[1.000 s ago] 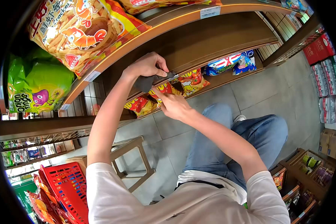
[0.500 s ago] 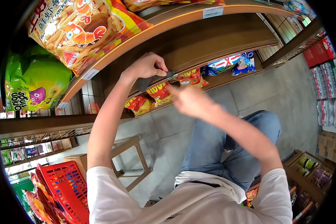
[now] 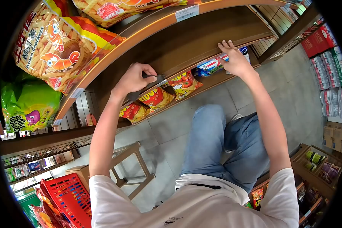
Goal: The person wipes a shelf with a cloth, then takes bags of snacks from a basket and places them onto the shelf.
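Pinching with thumb and forefinger, the left hand (image 3: pixel 135 79) grips a dark grey cloth (image 3: pixel 135 95) at the front edge of the brown shelf (image 3: pixel 193 38). The cloth looks soft, matt and plain, close to charcoal, bunched beneath the palm, with a darker fold showing just past the fingertips; much of it is hidden by the hand, so its full outline cannot be told. What shows of it stretches along the shelf's edge, its visible long axis slanting from lower left to upper right, one end near the wrist and the other pointing along the rail toward the right hand (image 3: pixel 236 62). That hand is released, well apart from the cloth, its fingers spread over the same shelf edge and its thumb in front of the blue-and-white bag (image 3: pixel 209 67) on the level below; whether the fingertips press on the board I cannot tell. Under the cloth, red-and-yellow snack bags (image 3: pixel 156 98) stand in a row on that lower level. A large bag of prawn crackers (image 3: pixel 61 45) sits on the higher shelf at the left, with a green onion rings bag (image 3: pixel 30 104) near it
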Tool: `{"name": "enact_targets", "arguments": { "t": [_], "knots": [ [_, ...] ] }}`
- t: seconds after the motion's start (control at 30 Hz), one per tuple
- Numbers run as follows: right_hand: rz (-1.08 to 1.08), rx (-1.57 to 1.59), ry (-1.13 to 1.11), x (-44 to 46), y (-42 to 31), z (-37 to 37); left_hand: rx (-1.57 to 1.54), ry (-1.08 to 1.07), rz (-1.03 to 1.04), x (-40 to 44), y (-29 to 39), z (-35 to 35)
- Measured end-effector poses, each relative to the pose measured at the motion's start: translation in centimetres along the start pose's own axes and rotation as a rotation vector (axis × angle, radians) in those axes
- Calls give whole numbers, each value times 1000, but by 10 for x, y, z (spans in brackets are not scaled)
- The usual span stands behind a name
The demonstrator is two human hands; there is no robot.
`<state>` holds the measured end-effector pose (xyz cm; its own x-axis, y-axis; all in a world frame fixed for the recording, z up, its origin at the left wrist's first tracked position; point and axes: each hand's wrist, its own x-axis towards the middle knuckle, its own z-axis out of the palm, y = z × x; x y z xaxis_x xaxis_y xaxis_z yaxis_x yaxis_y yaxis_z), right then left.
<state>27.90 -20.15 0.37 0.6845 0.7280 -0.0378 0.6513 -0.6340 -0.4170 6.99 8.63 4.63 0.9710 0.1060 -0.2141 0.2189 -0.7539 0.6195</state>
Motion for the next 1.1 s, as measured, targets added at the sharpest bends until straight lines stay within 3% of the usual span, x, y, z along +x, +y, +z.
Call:
{"name": "enact_targets", "arguments": {
  "t": [0.33,0.6,0.8,1.1],
  "knots": [
    [-31,20,9,-5,0,-1,-22,0,65,42,32,15],
    [-21,-2,-7,-4,0,-1,123,-147,169,79,56,14],
    [-24,20,-21,-5,0,-4,295,-116,319,97,69,21],
    [-67,46,-4,-5,5,-2,228,-57,243,100,68,34]
  ]
}}
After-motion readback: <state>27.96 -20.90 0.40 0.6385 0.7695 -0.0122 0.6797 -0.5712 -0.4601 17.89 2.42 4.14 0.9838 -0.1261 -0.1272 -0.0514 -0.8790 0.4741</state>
